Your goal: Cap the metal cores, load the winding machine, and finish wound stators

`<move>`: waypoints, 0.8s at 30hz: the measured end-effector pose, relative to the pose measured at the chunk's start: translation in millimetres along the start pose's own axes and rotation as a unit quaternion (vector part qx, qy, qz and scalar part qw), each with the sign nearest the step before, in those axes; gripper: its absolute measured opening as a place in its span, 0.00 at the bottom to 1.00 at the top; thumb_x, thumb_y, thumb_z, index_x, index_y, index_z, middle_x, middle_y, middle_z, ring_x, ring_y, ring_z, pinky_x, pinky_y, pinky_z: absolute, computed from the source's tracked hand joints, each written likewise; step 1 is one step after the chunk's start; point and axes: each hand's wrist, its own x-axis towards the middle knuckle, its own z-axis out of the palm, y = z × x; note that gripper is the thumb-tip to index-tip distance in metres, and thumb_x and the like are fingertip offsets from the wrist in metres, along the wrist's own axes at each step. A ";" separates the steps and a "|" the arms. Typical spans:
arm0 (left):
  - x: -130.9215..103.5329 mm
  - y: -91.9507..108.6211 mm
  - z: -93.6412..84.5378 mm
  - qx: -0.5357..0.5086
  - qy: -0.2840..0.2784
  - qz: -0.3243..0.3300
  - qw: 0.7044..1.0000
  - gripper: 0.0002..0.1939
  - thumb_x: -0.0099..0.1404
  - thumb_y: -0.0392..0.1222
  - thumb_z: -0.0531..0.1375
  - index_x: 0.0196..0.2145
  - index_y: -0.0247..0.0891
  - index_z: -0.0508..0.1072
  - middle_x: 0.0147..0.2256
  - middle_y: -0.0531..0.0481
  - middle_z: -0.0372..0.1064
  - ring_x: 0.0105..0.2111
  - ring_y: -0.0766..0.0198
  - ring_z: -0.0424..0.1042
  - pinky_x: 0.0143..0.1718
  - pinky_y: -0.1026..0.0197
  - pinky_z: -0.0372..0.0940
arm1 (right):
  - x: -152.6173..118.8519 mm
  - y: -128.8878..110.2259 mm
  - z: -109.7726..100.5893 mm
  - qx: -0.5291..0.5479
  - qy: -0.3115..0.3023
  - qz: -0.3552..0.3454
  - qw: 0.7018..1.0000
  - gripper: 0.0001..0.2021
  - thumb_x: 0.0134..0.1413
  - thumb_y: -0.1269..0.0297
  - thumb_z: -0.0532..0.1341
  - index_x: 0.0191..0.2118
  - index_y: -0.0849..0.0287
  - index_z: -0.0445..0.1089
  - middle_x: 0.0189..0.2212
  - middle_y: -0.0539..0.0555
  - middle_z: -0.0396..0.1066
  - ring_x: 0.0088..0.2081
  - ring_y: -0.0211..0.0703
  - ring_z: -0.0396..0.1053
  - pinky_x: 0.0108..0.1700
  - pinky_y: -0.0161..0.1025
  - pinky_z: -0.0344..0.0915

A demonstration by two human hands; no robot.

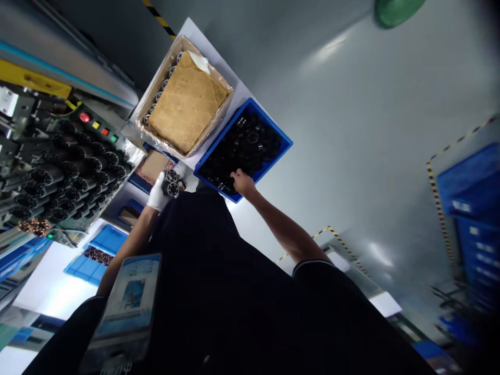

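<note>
My left hand (157,194), in a white glove, is closed around slotted metal motor cores (172,188); two round ends face up beside the thumb. My bare right hand (242,183) is at the near edge of a blue bin (289,141) filled with small black, shiny parts (252,137). Its fingers are curled down among these parts, and what they pinch, if anything, is hidden.
A plastic-lined box (230,89) with cardboard (189,101) over metal cores stands beside the bin. Left is a machine with rows of dark cylindrical cores (80,166) and coloured buttons (97,125). Below it lie blue trays (84,268). A badge (127,297) hangs before me.
</note>
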 end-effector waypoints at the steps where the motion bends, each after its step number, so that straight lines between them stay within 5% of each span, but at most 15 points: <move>1: -8.9 -10.3 -7.5 -0.008 0.000 -0.004 1.000 0.29 0.83 0.66 0.66 0.55 0.33 0.77 0.41 0.41 0.83 0.36 0.55 0.83 0.33 0.57 0.76 | 0.8 0.5 -2.8 0.007 0.016 -0.001 1.000 0.24 0.71 0.75 0.58 0.67 0.61 0.80 0.67 0.67 0.74 0.58 0.54 0.74 0.63 0.44 0.74; 5: -35.4 -35.5 -33.6 -0.033 0.004 0.022 0.999 0.33 0.78 0.66 0.71 0.61 0.35 0.73 0.37 0.45 0.82 0.28 0.58 0.80 0.22 0.61 0.65 | 0.7 1.1 -18.7 0.045 0.106 0.003 0.993 0.27 0.65 0.73 0.61 0.68 0.61 0.79 0.67 0.67 0.75 0.58 0.56 0.76 0.68 0.49 0.75; 11: -66.5 -22.2 -59.7 -0.086 -0.036 0.098 0.991 0.46 0.74 0.66 0.76 0.78 0.43 0.67 0.40 0.48 0.81 0.38 0.54 0.86 0.33 0.59 0.74 | -8.9 -38.9 -43.8 0.130 0.238 -0.029 0.962 0.23 0.62 0.71 0.60 0.60 0.62 0.78 0.55 0.69 0.84 0.57 0.60 0.80 0.69 0.59 0.78; 17: -119.0 19.0 -66.7 -0.157 -0.085 0.136 0.975 0.36 0.76 0.72 0.72 0.64 0.42 0.75 0.40 0.45 0.83 0.39 0.49 0.88 0.33 0.55 0.80 | -69.3 -156.1 -61.5 0.196 0.289 -0.200 0.916 0.17 0.70 0.64 0.62 0.58 0.53 0.83 0.55 0.58 0.88 0.56 0.51 0.85 0.64 0.53 0.82; 21: -169.2 39.0 -65.4 -0.167 -0.129 0.184 0.960 0.34 0.77 0.76 0.69 0.59 0.42 0.78 0.38 0.46 0.83 0.38 0.51 0.88 0.27 0.59 0.78 | -147.1 -256.8 -82.8 0.255 0.336 -0.415 0.806 0.12 0.72 0.64 0.70 0.56 0.48 0.87 0.46 0.51 0.86 0.46 0.45 0.85 0.53 0.45 0.83; 24: -205.8 50.4 -61.7 -0.192 -0.138 0.224 0.945 0.35 0.80 0.77 0.65 0.61 0.42 0.80 0.38 0.47 0.84 0.39 0.50 0.90 0.31 0.59 0.82 | -195.7 -314.9 -100.3 0.298 0.279 -0.473 0.781 0.11 0.78 0.66 0.68 0.59 0.48 0.84 0.51 0.49 0.87 0.45 0.42 0.86 0.47 0.41 0.84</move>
